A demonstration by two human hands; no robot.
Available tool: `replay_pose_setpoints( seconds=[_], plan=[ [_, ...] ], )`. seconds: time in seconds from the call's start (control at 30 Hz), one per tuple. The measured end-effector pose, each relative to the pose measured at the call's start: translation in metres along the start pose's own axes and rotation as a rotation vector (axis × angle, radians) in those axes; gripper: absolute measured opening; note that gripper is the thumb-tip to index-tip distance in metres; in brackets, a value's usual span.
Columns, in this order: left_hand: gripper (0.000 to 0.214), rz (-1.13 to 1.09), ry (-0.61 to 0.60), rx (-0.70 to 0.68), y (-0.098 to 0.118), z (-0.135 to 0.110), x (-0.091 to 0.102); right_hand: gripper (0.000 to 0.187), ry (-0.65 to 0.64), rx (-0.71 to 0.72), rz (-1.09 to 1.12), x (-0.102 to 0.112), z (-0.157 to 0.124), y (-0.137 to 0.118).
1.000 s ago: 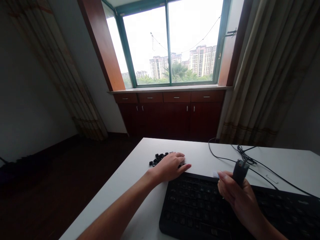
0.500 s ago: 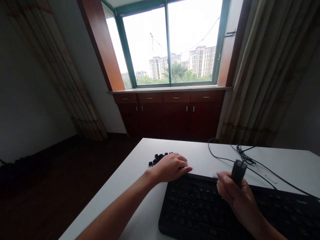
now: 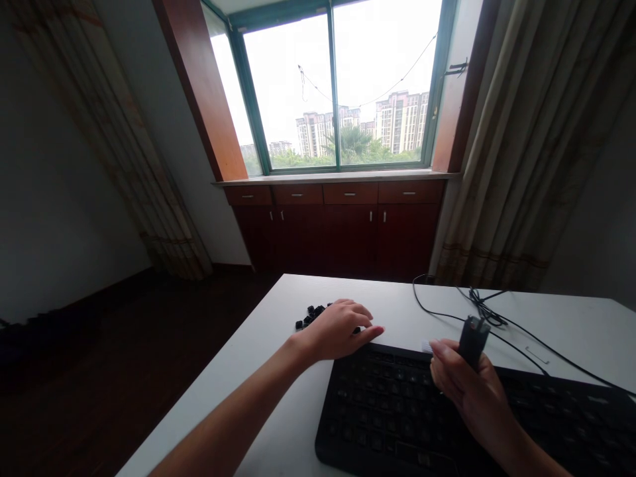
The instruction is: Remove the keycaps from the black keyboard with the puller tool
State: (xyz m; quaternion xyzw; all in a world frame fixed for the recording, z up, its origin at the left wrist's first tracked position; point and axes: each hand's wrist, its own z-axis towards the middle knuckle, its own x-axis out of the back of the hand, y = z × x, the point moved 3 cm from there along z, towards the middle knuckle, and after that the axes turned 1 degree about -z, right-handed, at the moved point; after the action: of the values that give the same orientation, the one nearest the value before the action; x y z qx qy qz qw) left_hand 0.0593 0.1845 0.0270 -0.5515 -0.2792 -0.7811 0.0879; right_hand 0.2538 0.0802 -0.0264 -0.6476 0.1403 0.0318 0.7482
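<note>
My left hand (image 3: pixel 340 329) is over a small pile of black keycaps (image 3: pixel 312 313) on the white table, just past the keyboard's upper left corner. Its thumb stands apart from the fingers, and a dark piece shows beneath them. Closed around a black cleaning brush (image 3: pixel 474 339), my right hand (image 3: pixel 470 384) hovers over the middle of the black keyboard (image 3: pixel 377 411). The brush's thick dark end points up, and pale bristles (image 3: pixel 426 346) stick out to the left of the thumb. My right forearm covers part of the keyboard.
Black cables (image 3: pixel 484 311) lie coiled on the white table (image 3: pixel 258 371) at the back right. A thin bent metal wire (image 3: pixel 537 356) rests behind the keyboard. Beyond the table stand a red-brown cabinet (image 3: pixel 322 235), a window and curtains.
My left hand's fingers and thumb have parted slightly, showing more of the dark piece below. My right hand with the brush has barely moved.
</note>
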Motion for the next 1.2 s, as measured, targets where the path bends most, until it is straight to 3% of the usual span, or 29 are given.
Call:
replay_pose_setpoints(
  seconds=[0.17, 0.4, 0.73, 1.03, 1.2],
  plan=[
    [0.034, -0.170, -0.027, -0.059, 0.033, 0.003, -0.003, 0.057, 0.007, -0.002, 0.062, 0.002, 0.001, 0.000],
    [0.035, -0.197, -0.126, -0.126, 0.066, 0.002, -0.017, 0.051, 0.072, -0.012, 0.307, -0.002, 0.005, -0.013],
    [0.013, -0.124, -0.052, -0.131, 0.068, 0.002, -0.022, 0.047, 0.072, -0.015, 0.311, -0.003, 0.006, -0.015],
    [0.012, -0.257, 0.047, -0.047, 0.064, 0.000, -0.031, 0.043, 0.105, 0.028, 0.161, 0.004, 0.008, -0.014],
    [0.014, -0.418, 0.081, -0.030, 0.065, 0.000, -0.033, 0.025, 0.222, 0.046, 0.003, 0.011, 0.011, -0.025]
  ],
)
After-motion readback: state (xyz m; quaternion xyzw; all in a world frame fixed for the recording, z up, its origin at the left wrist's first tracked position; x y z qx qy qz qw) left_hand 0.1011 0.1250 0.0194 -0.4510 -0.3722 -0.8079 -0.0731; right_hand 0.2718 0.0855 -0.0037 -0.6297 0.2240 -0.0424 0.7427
